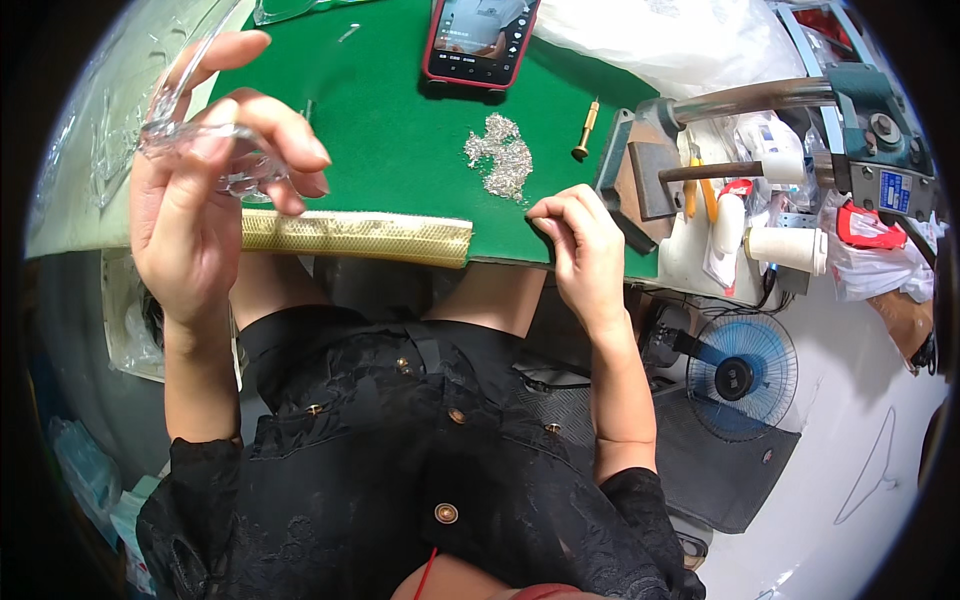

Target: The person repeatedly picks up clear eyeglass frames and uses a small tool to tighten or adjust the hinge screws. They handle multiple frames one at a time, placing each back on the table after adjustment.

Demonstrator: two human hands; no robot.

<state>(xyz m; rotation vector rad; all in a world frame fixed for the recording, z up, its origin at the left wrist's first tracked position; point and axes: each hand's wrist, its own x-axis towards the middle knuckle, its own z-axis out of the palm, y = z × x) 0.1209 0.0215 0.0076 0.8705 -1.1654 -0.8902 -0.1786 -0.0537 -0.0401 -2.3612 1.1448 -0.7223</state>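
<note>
My left hand (pixel 195 190) is raised over the left side of the green mat (pixel 390 130). Its fingers and thumb close on a clear plastic eyeglass frame (pixel 250 178), whose thin see-through parts rise past the fingers. Low over the mat's near edge, my right hand (pixel 585 245) has thumb and forefinger pinched together. Whatever may be between those fingertips is too small to make out. Just beyond them lies a loose pile of tiny silvery metal parts (pixel 505 160). A small brass-coloured screwdriver (pixel 588 128) rests to the right of the pile.
A gold mesh-patterned roll (pixel 360 237) lines the near table edge. At the far edge stands a phone (pixel 480 45) in a red case. On the right are a green metal hand press (pixel 870 130), orange-handled pliers (pixel 708 190) and a white cup (pixel 787 249). A blue fan (pixel 738 378) stands below.
</note>
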